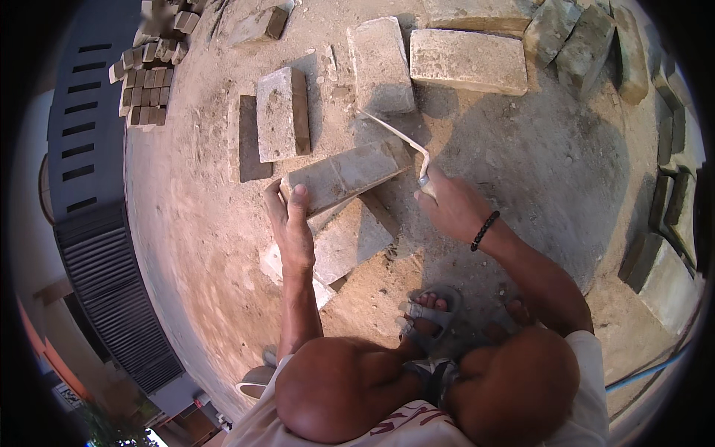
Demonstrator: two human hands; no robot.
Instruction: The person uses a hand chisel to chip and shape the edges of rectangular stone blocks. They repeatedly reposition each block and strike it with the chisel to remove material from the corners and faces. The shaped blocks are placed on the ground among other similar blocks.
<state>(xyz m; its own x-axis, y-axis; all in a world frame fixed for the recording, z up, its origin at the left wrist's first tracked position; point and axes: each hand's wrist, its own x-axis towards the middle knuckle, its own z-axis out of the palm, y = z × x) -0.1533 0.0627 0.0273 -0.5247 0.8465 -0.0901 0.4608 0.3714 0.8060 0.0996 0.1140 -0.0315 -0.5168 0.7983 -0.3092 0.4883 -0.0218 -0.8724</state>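
Observation:
My left hand [293, 223] grips the near left end of a grey brick [346, 175], thumb on top, holding it tilted over other bricks. In my right hand [456, 203] is a trowel [406, 139], its handle wrapped by my fingers. The thin blade, seen nearly edge-on, points away and to the left, just past the brick's far right end. Beneath the held brick lies a pale brick [350, 242] on the sandy ground, partly covered by it. A dark bracelet [485, 231] circles my right wrist.
Loose bricks lie ahead, among them an upright-lying brick [281, 115] and a wide brick [468, 61]. More bricks [663, 279] line the right side, near a blue pipe [646, 370]. A brick stack [147, 89] stands far left beside a dark gate [112, 290]. My sandalled foot [430, 309] is close by.

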